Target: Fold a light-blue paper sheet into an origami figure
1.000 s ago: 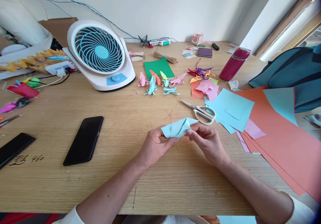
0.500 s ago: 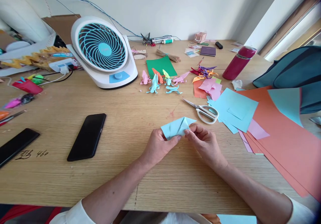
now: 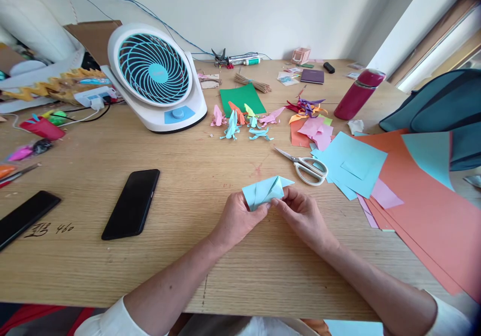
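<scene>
A folded piece of light blue paper (image 3: 261, 191) is held above the near middle of the desk, with a pointed corner sticking out to the right. My left hand (image 3: 238, 220) grips its left end and lower edge, thumb in front and fingers hidden behind. My right hand (image 3: 305, 218) pinches the lower right edge, its thumb close to the left thumb tip. Beyond the hands, to the right, lie scissors (image 3: 310, 169) with white handles. Several small folded paper figures (image 3: 233, 125) in blue, pink, orange and yellow stand farther back, near a green sheet (image 3: 240, 99).
A white and blue fan (image 3: 154, 75) stands back left. Two black phones lie on the left, the nearer-to-hand phone (image 3: 131, 203) face up. Blue sheets (image 3: 338, 150) and large orange paper (image 3: 424, 195) spread across the right, by a red flask (image 3: 358, 94) and a teal bag (image 3: 432, 110).
My right thumb has slid left and slightly down along the paper's lower edge, towards the left thumb. The front flap now lies a little flatter.
</scene>
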Action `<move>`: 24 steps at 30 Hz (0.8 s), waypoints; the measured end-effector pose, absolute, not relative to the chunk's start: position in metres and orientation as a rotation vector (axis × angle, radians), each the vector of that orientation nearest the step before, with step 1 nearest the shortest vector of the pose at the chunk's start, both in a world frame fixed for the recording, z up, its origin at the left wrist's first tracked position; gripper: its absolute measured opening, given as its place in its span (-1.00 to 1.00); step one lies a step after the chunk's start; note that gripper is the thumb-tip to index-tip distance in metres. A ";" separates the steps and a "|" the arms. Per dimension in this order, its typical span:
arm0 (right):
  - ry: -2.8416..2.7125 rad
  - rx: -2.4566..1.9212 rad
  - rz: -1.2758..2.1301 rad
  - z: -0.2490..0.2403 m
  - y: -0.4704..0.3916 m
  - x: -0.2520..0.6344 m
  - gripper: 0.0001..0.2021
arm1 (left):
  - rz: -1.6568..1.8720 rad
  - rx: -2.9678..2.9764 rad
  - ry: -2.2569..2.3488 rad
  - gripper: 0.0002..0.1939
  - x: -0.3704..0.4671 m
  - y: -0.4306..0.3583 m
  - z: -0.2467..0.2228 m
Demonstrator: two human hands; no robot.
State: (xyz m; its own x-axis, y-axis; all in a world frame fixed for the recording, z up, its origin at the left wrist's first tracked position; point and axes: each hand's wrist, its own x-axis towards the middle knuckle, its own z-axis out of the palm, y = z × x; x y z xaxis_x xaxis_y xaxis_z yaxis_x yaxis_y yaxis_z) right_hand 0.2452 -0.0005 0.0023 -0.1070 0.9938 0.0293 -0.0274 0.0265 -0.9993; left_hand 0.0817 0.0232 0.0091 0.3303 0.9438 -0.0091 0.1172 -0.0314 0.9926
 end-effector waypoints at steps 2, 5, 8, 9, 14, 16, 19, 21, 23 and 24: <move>-1.287 -1.123 1.287 0.003 -0.001 0.245 -0.71 | 0.908 1.428 1.049 -0.84 0.082 0.023 0.009; -1.300 -1.163 1.253 0.003 -0.001 0.245 -0.73 | 0.906 1.386 1.096 -0.82 0.083 0.022 0.009; -1.293 -1.163 1.236 0.002 -0.002 0.244 -0.74 | 0.900 1.374 1.124 -0.80 0.083 0.022 0.010; -1.280 -1.156 1.231 0.002 -0.002 0.244 -0.73 | 0.900 1.376 1.132 -0.81 0.083 0.022 0.010; -1.252 -1.145 1.239 0.002 -0.001 0.241 -0.72 | 0.893 1.412 1.149 -0.85 0.082 0.022 0.009; -1.269 -1.143 1.258 0.001 -0.001 0.241 -0.74 | 0.891 1.433 1.126 -0.87 0.082 0.023 0.007; -1.276 -1.138 1.262 -0.002 0.000 0.242 -0.76 | 0.886 1.436 1.118 -0.87 0.081 0.023 0.004; -1.270 -1.150 1.248 -0.002 0.001 0.243 -0.77 | 0.888 1.432 1.135 -0.85 0.080 0.024 0.002; -1.253 -1.166 1.232 -0.002 0.001 0.244 -0.77 | 0.885 1.445 1.150 -0.84 0.079 0.024 0.000; -1.242 -1.171 1.226 -0.002 0.001 0.245 -0.77 | 0.883 1.455 1.155 -0.85 0.078 0.024 0.000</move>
